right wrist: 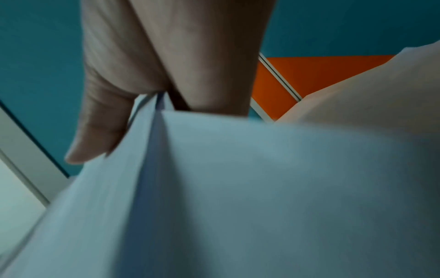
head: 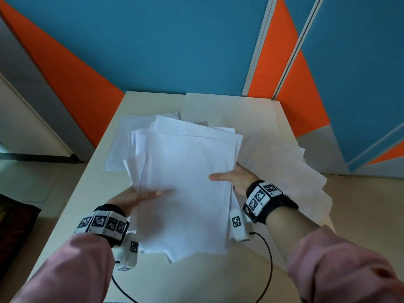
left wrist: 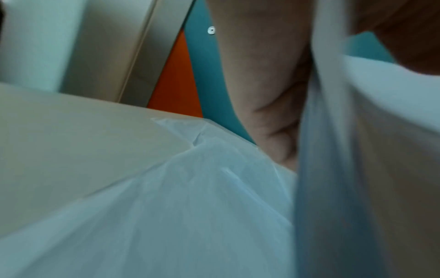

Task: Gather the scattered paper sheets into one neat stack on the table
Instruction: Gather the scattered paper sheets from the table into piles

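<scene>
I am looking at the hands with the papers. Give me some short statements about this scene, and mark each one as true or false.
1. The left hand and the right hand both hold the paper stack. True.
2. The sheets of the paper stack are neatly aligned. False: their edges fan out unevenly.
3. Loose sheets lie on the table beside the paper stack. True.
4. The wall is green and yellow. False: the wall is blue and orange.
</scene>
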A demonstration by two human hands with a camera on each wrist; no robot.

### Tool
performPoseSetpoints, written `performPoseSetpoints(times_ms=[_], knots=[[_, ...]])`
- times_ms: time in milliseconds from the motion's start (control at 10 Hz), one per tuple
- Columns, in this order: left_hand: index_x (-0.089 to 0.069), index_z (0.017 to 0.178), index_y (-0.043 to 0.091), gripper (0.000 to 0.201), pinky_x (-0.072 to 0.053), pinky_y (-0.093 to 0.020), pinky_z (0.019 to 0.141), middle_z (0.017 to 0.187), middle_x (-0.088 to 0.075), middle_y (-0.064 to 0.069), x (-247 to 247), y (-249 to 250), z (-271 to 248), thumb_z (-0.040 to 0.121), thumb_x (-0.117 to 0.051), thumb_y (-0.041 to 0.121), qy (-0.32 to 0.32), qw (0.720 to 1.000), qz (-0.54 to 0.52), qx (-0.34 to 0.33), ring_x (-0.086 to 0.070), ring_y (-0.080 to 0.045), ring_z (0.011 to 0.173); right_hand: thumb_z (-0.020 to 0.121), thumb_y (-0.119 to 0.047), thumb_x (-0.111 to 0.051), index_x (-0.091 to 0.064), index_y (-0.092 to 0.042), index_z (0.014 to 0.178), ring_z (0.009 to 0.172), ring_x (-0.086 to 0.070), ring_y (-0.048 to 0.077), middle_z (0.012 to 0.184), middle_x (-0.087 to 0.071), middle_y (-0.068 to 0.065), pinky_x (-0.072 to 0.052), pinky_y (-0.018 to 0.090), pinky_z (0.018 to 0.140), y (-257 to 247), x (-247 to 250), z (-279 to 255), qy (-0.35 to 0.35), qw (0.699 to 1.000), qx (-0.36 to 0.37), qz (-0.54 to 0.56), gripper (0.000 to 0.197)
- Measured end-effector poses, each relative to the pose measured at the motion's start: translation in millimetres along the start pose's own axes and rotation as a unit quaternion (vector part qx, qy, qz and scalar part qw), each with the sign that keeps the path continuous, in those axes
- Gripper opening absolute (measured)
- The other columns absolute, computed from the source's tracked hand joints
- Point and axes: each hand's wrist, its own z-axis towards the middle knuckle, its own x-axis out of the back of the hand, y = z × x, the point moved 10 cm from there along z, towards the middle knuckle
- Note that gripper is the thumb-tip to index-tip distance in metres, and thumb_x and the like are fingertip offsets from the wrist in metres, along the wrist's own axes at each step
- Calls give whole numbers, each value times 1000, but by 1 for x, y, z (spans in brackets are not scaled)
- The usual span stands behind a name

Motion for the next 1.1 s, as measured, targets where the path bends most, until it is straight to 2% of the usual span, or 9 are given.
performPoseSetpoints(times_ms=[100,300,400,500,600,700,800,900,1100], knots=[[-70,94,6,86,-58,-32,77,89,-76,-11,11,1,9,19,-93,40,61,998,4,-25,-72,-20,81,77,10,-67,-61,-22,101,93,-63,8,102,-67,-4,-49,25,92,-9,-4,-3,21,999,34,23,40],[-65,100,1,39,-57,-38,80,91,-72,-14,19,2,19,63,-72,9,112,990,-42,-69,-68,-31,83,77,-6,-74,-54,-15,121,110,-62,17,127,-61,4,-47,30,99,-2,17,-17,112,992,46,26,50],[-70,90,4,22,-59,-33,73,85,-75,-10,11,5,22,68,-72,1,78,994,-45,-56,-73,-22,74,67,-53,-75,-22,-25,148,143,-24,13,150,-32,-7,-17,33,115,12,12,-38,102,994,-24,4,100],[-69,94,1,40,-57,-38,76,91,-74,-16,6,9,25,57,-76,15,42,998,-31,-39,-73,-26,78,83,-63,-46,-27,-31,141,148,-8,23,160,-12,4,-13,51,116,31,41,-54,146,969,-160,-120,69],[-69,98,-1,73,-56,-43,79,96,-72,-21,7,7,29,36,-90,32,16,999,-15,-30,-71,-33,83,93,-62,-18,-10,-10,151,148,0,30,161,2,11,-20,59,108,14,53,-44,180,768,-116,-603,78],[-74,88,0,76,-51,-45,85,92,-73,-22,9,0,28,27,-92,41,1,1000,-11,-18,-71,-33,81,98,-49,-7,-13,-9,151,147,-12,24,160,-12,8,-31,12,98,33,39,-59,196,972,-109,-72,66],[-76,79,0,75,-59,-35,68,83,-74,-19,6,-1,22,20,-92,43,-16,1000,-6,-14,-73,-29,74,103,-32,-22,-13,-16,151,146,-18,23,158,-18,3,-17,35,118,26,16,-51,114,982,-77,-129,51],[-70,92,-4,86,-60,-35,63,86,-74,-20,14,5,18,22,-93,41,-11,1000,-6,-13,-73,-30,75,103,-24,-29,-25,-9,148,141,-28,20,150,-31,2,-26,22,108,21,3,-46,76,991,-93,-61,47],[-63,109,3,69,-59,-38,66,99,-72,-19,35,13,17,50,-87,30,10,1000,-3,-16,-72,-31,82,96,-18,-51,-46,-11,139,116,-55,23,138,-53,9,-42,37,101,16,-11,-38,55,995,-84,15,44]])
